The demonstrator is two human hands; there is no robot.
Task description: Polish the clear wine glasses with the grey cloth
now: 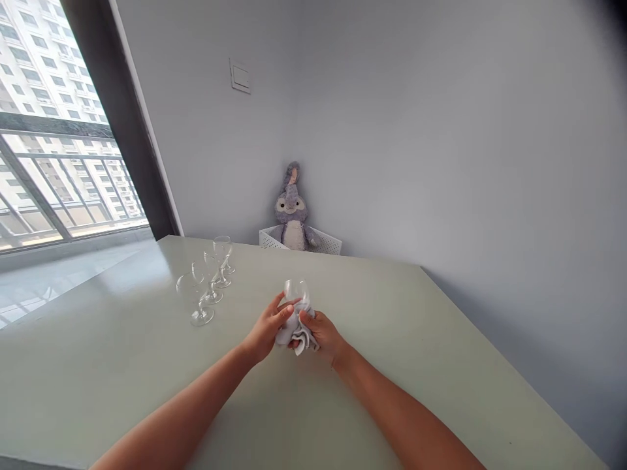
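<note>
A clear stemmed glass [296, 291] is held between both hands over the middle of the table. My left hand [270, 324] grips the glass from the left, thumb across its near side. My right hand [323, 331] is closed on a bunched white cloth [301, 336], thumb pressing it against the lower part of the glass. The cloth's folds hang below the fingers and hide the glass's stem and base.
Several clear stemmed glasses stand in a row on the left of the pale green table [372, 294], the nearest one [202, 316] being closest to my left arm. Beyond the far edge, a plush toy [294, 222] sits in a white perforated basket [329, 243].
</note>
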